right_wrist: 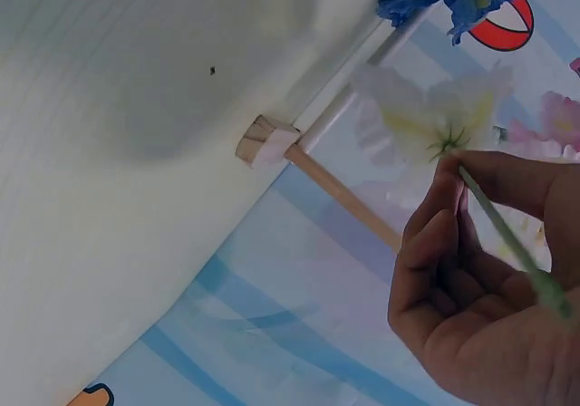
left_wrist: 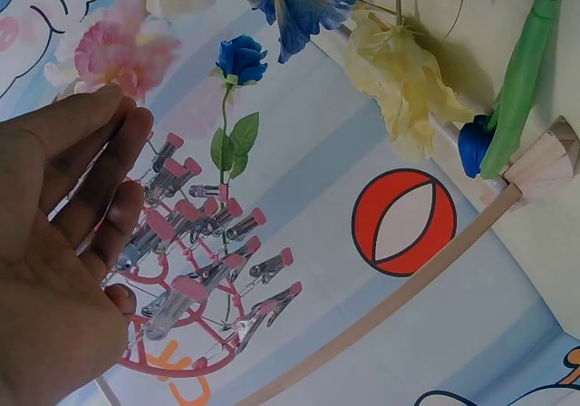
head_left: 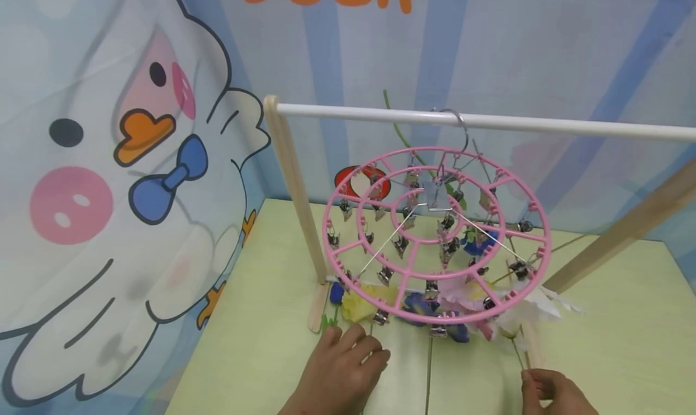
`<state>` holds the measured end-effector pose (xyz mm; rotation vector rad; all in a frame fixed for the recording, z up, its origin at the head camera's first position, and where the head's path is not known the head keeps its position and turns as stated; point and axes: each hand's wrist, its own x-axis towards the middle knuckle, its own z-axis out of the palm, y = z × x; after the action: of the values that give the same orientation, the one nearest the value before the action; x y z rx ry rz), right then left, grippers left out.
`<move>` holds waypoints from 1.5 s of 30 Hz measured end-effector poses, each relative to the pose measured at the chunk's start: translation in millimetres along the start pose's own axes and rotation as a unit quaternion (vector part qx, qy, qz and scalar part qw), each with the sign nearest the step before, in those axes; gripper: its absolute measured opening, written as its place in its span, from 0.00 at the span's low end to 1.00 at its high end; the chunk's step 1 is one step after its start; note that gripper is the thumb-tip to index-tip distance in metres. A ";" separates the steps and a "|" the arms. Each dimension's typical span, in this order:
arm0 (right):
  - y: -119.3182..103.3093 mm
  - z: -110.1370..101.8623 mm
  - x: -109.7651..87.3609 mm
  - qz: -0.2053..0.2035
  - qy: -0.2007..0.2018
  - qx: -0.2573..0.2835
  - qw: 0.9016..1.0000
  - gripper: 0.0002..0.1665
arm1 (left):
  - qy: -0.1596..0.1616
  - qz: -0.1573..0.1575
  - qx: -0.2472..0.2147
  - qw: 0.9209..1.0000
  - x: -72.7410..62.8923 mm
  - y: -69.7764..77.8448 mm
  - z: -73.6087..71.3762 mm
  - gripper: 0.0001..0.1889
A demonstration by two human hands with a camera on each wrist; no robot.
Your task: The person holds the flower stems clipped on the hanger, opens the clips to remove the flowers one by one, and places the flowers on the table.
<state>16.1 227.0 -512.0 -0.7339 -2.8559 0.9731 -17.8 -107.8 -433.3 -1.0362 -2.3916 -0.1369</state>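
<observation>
My right hand (head_left: pixel 554 394) pinches the green stem of a white artificial flower (right_wrist: pixel 435 111) just below its bloom, between thumb and fingertips. My left hand (head_left: pixel 348 363) has loosely bent fingers and holds nothing; in the left wrist view the palm (left_wrist: pixel 54 234) faces the camera. Near its fingertips in the head view lie a yellow flower (head_left: pixel 359 306) and a small blue bud (head_left: pixel 336 293). Above both hands hangs a round pink clip hanger (head_left: pixel 408 275) with several metal clips. A blue rose (left_wrist: pixel 242 59) hangs upside down among the clips on a leafy stem.
A white rod (head_left: pixel 353 113) on wooden posts (head_left: pixel 296 185) bears the hanger by its metal hook. Blue iris-like flowers (head_left: pixel 421 306) and pink petals (head_left: pixel 459 291) lie beneath it on the pale green table (head_left: pixel 239 318). A cartoon-printed cloth (head_left: pixel 359 58) stands behind.
</observation>
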 end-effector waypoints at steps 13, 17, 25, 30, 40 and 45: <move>-3.7 9.0 2.6 0.010 0.059 0.026 0.998 0.20 | -0.006 -0.001 -0.001 1.000 -0.6 -1.1 0.5 0.09; -4.5 13.1 1.8 0.008 0.063 0.024 0.998 0.19 | -0.017 -0.005 -0.006 1.000 -1.0 -1.2 -0.2 0.09; -5.3 21.4 2.4 0.011 0.065 0.022 0.998 0.18 | -0.003 -0.002 0.002 1.000 -1.4 -2.3 0.8 0.09; -4.3 26.0 3.5 0.013 0.056 0.021 0.998 0.18 | 0.004 0.000 0.005 1.000 -1.6 -2.8 1.3 0.09; 3.9 35.9 8.2 -0.012 0.021 0.013 1.000 0.19 | 0.015 -0.004 0.001 1.000 -2.3 -2.9 2.7 0.08; 5.1 37.7 9.1 -0.014 0.018 0.006 1.000 0.18 | 0.025 -0.001 0.004 1.000 -2.5 -3.4 3.3 0.07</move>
<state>3.3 213.2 -546.3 -0.7016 -2.8192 0.9624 -20.2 -110.8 -436.9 -1.0151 -2.3463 -0.1525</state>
